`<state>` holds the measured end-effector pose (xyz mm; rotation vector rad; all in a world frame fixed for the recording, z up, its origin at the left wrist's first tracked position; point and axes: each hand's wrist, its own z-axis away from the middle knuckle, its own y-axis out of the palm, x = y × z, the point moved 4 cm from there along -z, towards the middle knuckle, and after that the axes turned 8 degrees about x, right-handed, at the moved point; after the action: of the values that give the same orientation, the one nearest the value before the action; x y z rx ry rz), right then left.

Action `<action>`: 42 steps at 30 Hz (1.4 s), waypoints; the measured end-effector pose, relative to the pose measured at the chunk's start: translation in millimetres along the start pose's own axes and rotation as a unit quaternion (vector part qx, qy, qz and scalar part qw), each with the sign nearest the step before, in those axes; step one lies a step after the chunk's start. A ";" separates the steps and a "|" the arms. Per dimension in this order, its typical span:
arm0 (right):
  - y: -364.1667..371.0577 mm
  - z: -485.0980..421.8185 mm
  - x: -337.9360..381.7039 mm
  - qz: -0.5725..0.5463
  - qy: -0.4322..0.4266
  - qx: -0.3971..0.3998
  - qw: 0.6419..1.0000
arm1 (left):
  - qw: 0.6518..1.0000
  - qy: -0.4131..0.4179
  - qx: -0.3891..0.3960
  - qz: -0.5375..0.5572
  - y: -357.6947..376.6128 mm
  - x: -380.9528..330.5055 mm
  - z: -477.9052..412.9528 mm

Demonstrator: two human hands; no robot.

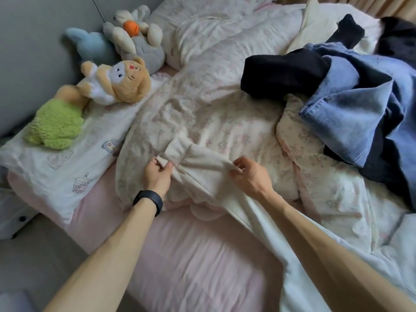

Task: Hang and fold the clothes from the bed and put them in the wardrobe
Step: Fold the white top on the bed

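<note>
So here we've got the cream sweater spread over the flowery quilt, roughly mid-bed and trailing off toward the near edge under our right arm. Our left hand, the one with the black wristband, is pinching the ribbed cuff of the sleeve between thumb and fingers. Our right hand has its fingertips closed on a fold of the same sleeve a bit further along, so the sleeve is stretched between the two. The rest of the laundry sits in a heap near the far right edge of the bed: blue jeans flopped over something black, with more dark fabric underneath that we can't really make out. Along the left edge, by the wall, there's a pillow with little cartoon prints, a green fluffy toy lying on it, a tan teddy bear just beside that, and further up toward the far left corner a white rabbit plush and a pale blue one. The pink sheet shows bare at the near edge between our arms.
</note>
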<state>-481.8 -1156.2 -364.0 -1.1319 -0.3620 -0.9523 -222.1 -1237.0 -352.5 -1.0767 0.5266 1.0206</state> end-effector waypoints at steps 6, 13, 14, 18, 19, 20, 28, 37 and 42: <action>9.5 -16.0 31.0 0.080 -0.002 0.001 0.997 | 0.995 -0.052 0.051 0.063 5.2 3.1 -5.0; 21.3 -26.6 67.2 0.113 0.017 -0.033 0.993 | 0.992 0.003 0.069 0.103 -5.6 3.8 10.6; 17.9 -19.3 68.9 0.078 0.033 -0.063 0.994 | 0.993 0.022 0.063 0.099 -6.7 -0.4 18.4; -6.7 38.6 59.7 -0.287 0.115 -0.058 0.949 | 0.961 0.167 0.185 0.119 15.3 -41.5 73.5; -8.3 54.3 53.2 -0.362 0.133 0.014 0.923 | 0.951 0.201 0.213 0.097 24.8 -48.0 87.9; -14.0 74.0 43.0 -0.417 0.141 0.066 0.896 | 0.941 0.233 0.240 0.047 38.4 -52.2 103.4; -82.3 238.6 -100.3 -0.410 0.251 -0.146 0.864 | 0.810 0.342 0.436 -0.191 157.5 -44.3 246.2; -53.4 450.2 -273.3 -0.466 0.442 -0.298 0.706 | 0.711 0.285 0.395 -0.508 235.0 62.4 311.9; -0.6 512.2 -339.8 -0.335 0.535 -0.208 0.747 | 0.794 0.128 0.335 -0.491 243.0 104.5 340.4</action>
<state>-572.3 -548.4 -379.4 -0.6332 0.4682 -2.2323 -424.3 -859.9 -404.8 -0.6647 0.3997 -0.2531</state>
